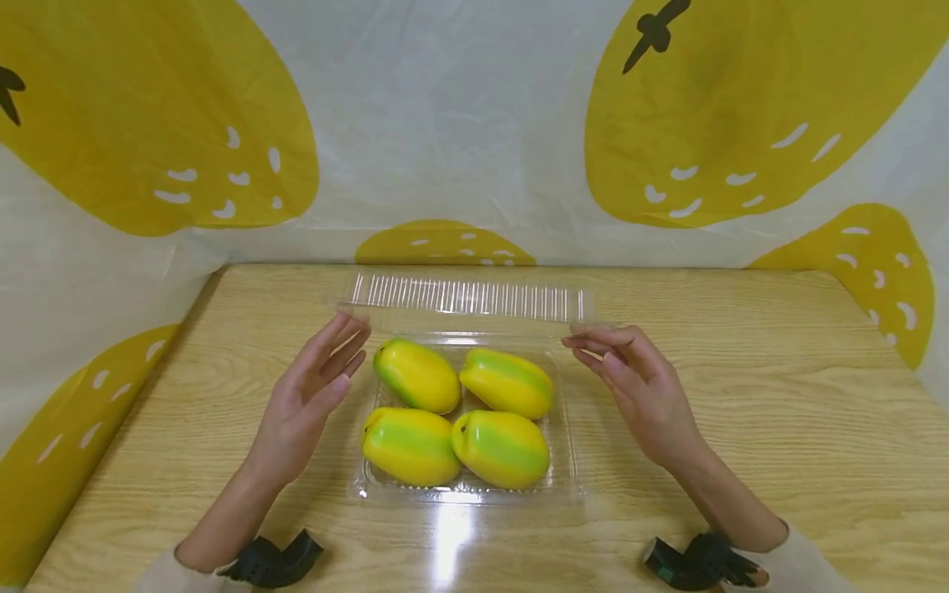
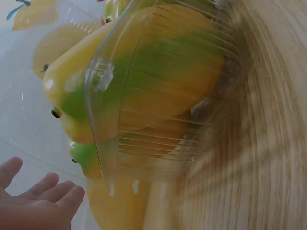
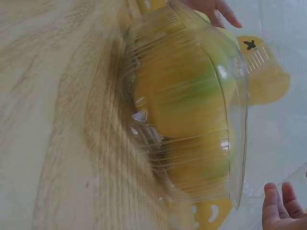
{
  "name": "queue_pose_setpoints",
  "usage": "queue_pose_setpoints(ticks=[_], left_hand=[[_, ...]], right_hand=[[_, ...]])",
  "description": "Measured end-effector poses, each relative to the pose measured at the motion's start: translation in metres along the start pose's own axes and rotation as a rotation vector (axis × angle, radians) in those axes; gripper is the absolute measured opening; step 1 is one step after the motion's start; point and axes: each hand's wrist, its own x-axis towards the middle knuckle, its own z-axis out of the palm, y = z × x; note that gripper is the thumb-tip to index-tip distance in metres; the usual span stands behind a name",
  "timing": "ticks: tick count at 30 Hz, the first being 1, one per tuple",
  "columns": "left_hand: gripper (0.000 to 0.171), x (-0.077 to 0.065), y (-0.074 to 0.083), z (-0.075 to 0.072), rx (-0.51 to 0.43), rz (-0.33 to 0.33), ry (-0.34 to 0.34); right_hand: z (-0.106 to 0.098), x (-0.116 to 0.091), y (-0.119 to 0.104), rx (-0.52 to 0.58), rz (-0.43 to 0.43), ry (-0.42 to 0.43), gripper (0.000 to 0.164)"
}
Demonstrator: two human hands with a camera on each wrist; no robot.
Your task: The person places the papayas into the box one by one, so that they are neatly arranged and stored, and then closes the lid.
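A clear plastic clamshell box (image 1: 574, 486) sits on the table, holding several oblong, glossy yellow fruits (image 1: 411, 449) with green stripes and dark stem ends. Its ribbed clear lid (image 1: 467, 298) stands raised at the far side. To the left of the box is my left hand (image 1: 307, 403), fingers extended and spread, fingertips close to the lid's left corner. My right hand (image 1: 641, 391) mirrors it on the other side, fingers loosely bent near the lid's right corner. Neither hand grips anything. Both wrist views show the box's ribbed side wall (image 2: 158, 139) with fruit behind it.
The box stands on a light wood-grain table (image 1: 778, 395). A white cloth (image 1: 445, 123) with large yellow fruit prints hangs behind and at the sides. Black wrist mounts (image 1: 274, 560) are on both forearms, near the front edge.
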Motion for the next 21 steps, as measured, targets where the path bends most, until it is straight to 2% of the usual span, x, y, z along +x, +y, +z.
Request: queue_pose_setpoints(ticks=[4, 10, 14, 17, 21], left_hand=[[0.048, -0.006, -0.001, -0.002, 0.065, 0.003, 0.026], [0.038, -0.019, 0.002, -0.003, 0.185, -0.061, 0.075], [0.036, -0.024, 0.004, -0.003, 0.206, -0.050, 0.059], [0.037, -0.026, 0.003, -0.003, 0.221, -0.043, 0.045], [0.041, -0.031, 0.003, -0.005, 0.250, -0.073, 0.025]], right_hand=[[0.002, -0.003, -0.002, -0.038, 0.015, -0.001, 0.026], [0.003, -0.013, -0.009, -0.230, 0.094, -0.006, 0.030], [0.003, -0.020, -0.011, -0.294, 0.139, -0.001, 0.035], [0.004, -0.025, -0.014, -0.389, 0.170, 0.008, 0.038], [0.006, -0.032, -0.018, -0.509, 0.213, 0.015, 0.043]])
